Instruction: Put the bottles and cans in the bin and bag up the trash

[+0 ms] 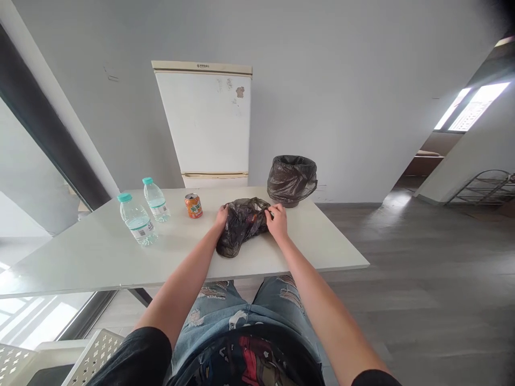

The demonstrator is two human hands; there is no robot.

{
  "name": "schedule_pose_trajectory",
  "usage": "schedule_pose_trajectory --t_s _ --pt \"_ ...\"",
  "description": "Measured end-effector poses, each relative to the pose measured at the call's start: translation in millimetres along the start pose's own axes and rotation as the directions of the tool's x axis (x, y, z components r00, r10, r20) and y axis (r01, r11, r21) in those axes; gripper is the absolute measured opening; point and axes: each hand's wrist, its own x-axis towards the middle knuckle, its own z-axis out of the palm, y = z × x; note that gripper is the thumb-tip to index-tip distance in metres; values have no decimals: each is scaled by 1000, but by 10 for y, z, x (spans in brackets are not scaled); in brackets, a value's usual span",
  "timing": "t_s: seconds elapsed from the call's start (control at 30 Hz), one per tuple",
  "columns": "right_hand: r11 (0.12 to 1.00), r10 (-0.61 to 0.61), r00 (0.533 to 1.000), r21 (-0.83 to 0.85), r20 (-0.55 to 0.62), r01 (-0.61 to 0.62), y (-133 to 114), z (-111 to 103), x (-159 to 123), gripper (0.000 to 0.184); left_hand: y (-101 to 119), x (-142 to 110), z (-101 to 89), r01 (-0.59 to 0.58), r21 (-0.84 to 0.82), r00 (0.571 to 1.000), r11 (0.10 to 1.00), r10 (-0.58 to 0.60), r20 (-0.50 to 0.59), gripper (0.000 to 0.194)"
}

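A black plastic bag (pixel 243 228) lies crumpled on the white table before me, with something reddish faintly showing through it. My left hand (pixel 222 215) grips the bag at its left side, part of the fingers hidden behind the plastic. On the opposite side, my right hand (pixel 277 219) pinches the bag's upper right edge. Beyond my right hand stands a bin (pixel 292 179) lined with another black bag. An orange soda can (pixel 193 206) is left of my left hand, upright and apart from the bag.
Two clear bottles with teal caps, a nearer one (pixel 138 221) and a farther one (pixel 156 201), stand on the left of the white table (pixel 173 257). A white fridge (pixel 205 123) is behind the table. Perforated plastic baskets (pixel 96 356) sit low at the left.
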Motion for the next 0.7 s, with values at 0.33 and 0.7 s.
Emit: schedule_pose_trajectory --t_s 0.33,0.7 --pt "952 292 910 2 -293 -305 226 -38 45 28 252 -220 -108 -98 132 946 986 134 -295 35" --pt "965 -262 965 15 -34 262 -137 -127 -79 19 474 -685 359 -923 248 383 295 623 682 35"
